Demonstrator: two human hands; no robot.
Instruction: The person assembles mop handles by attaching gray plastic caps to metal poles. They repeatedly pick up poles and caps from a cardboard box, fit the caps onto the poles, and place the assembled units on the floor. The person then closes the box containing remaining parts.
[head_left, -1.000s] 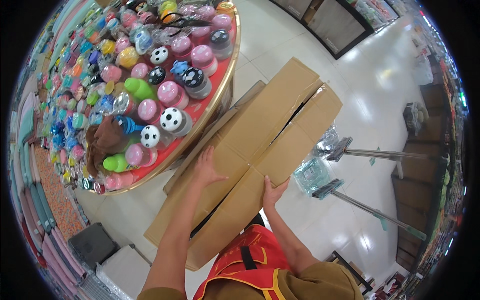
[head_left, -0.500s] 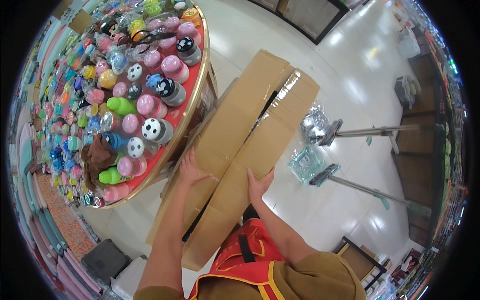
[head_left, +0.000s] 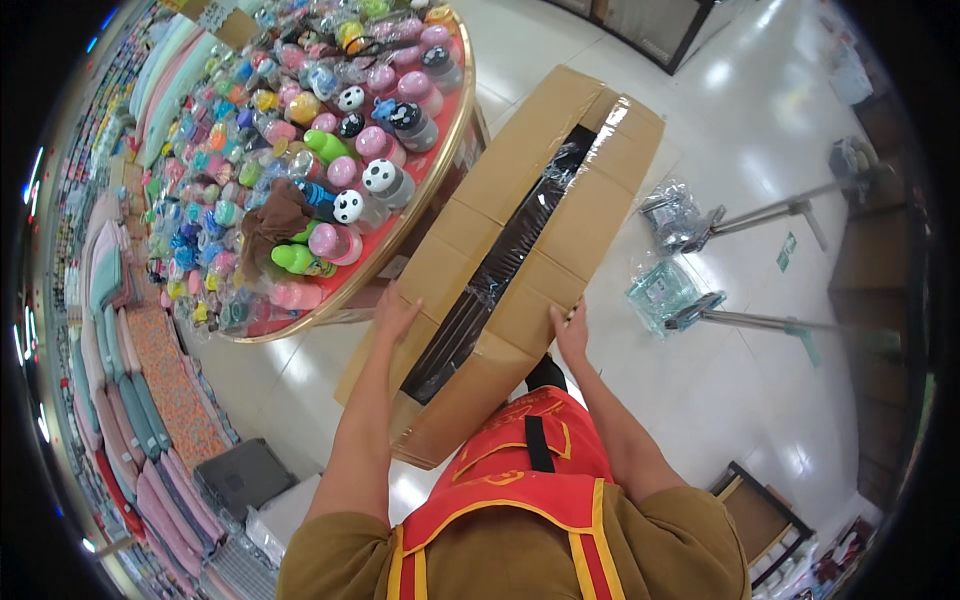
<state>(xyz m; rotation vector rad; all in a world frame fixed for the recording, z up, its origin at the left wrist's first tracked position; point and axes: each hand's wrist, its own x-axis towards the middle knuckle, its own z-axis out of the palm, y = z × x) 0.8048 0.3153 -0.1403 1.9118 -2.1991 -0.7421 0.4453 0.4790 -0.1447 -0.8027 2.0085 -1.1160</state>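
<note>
A long brown cardboard box [head_left: 558,245] lies slantwise before me, its far end pointing up and to the right. Its two long top flaps stand apart, and dark contents wrapped in shiny black plastic [head_left: 505,255] show in the gap. Clear tape [head_left: 612,118] glints near the far end. My left hand [head_left: 397,316] is closed on the left flap's outer side, near the lower end. On the opposite side, my right hand [head_left: 571,330] has its fingers curled round the right edge. Some fingertips on both sides are hidden by the cardboard.
Left of the box stands a round-edged display table [head_left: 440,195] crowded with bottles and small wrapped goods. Two metal stands [head_left: 750,322] with plastic-wrapped bases lie on the floor to the right. Folded textiles [head_left: 130,400] line the far left; a grey bin [head_left: 245,475] sits lower left.
The gap between the flaps has widened from a narrow slit, exposing the black-wrapped contents. My left hand has gone from lying spread on the flap to gripping its side. The view has shifted.
</note>
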